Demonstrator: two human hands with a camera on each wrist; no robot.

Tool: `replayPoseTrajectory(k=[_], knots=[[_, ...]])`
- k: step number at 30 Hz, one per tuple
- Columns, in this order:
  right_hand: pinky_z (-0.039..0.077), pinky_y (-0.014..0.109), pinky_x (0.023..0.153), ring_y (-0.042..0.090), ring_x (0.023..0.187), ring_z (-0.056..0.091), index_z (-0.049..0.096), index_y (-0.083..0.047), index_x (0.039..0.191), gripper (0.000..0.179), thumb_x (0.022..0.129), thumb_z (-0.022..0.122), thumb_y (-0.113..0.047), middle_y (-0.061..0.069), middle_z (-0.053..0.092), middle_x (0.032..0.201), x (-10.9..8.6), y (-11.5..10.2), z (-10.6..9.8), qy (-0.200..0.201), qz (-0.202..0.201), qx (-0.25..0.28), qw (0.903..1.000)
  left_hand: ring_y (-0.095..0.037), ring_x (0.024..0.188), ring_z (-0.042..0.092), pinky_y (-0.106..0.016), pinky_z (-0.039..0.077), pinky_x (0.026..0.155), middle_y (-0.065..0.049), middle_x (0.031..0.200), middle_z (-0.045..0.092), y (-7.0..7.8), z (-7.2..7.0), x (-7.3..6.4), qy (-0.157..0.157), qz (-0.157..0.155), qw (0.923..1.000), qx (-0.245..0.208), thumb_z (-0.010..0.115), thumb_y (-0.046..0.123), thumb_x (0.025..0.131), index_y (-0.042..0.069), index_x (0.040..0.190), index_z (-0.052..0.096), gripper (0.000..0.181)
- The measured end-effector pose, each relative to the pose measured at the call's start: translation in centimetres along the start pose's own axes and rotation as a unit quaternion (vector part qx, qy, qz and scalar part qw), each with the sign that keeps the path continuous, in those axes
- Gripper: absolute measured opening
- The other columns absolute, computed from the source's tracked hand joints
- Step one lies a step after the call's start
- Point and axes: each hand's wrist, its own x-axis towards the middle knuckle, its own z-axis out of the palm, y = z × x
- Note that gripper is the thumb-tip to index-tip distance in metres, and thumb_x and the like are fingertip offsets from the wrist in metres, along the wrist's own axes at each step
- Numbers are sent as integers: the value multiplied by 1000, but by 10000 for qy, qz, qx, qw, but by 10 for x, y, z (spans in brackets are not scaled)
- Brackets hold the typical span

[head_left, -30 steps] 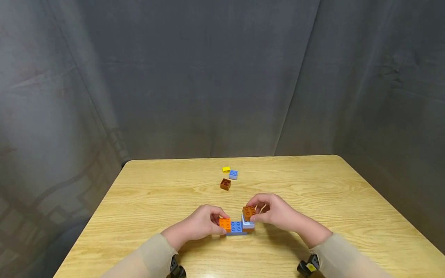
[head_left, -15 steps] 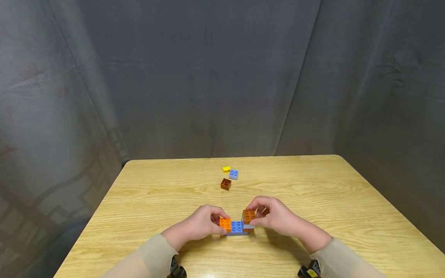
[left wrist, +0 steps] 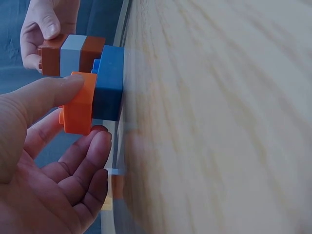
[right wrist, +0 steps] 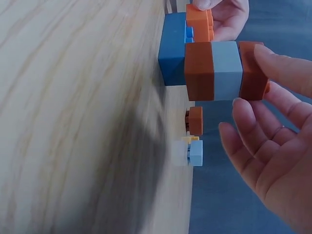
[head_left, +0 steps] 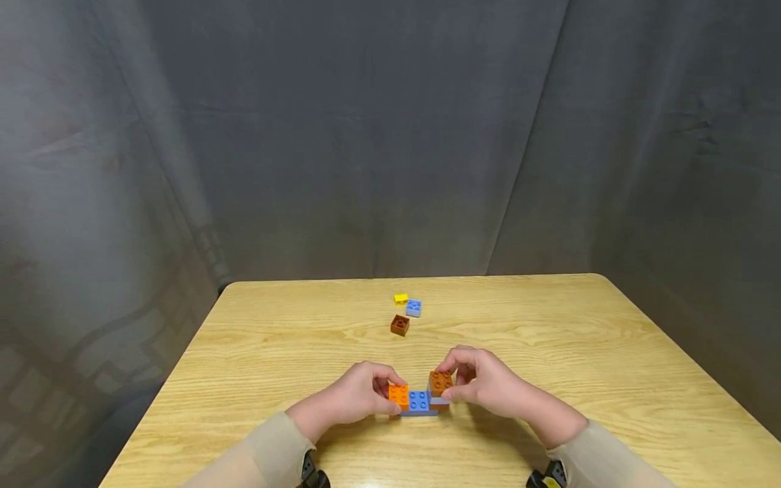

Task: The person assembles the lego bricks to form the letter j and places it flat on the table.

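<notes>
A blue toy brick lies on the table as the base of a small build. My left hand pinches the orange brick on its left end between thumb and fingers. At its right end rises a stack: a brown brick below, a light blue brick in the middle, another brown brick on top. My right hand pinches that top brown brick, thumb on the near side. In the right wrist view the stacked bricks meet face to face. Blue studs show between the orange brick and the stack.
Beyond the hands, a loose brown brick lies underside up on the wooden table. Behind it are a light blue brick and a small yellow brick. A grey curtain hangs behind the table.
My right hand has lowered the top brown brick, tilted over the light blue one before, so it now sits level on the stack. The left hand keeps its hold on the orange brick.
</notes>
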Motion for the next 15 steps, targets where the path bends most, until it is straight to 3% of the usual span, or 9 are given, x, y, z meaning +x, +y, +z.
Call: replayPoseTrajectory(k=[15], knots=[[44, 26, 59, 17, 69, 52, 69, -12, 100, 22, 82, 81, -10, 1, 63, 96, 3, -2, -1, -110, 79, -80, 9999, -17, 72, 54, -27, 45, 63, -2, 81, 61, -2, 0, 2, -11, 32, 10000, -10, 83, 9, 80, 9, 108, 75, 29]])
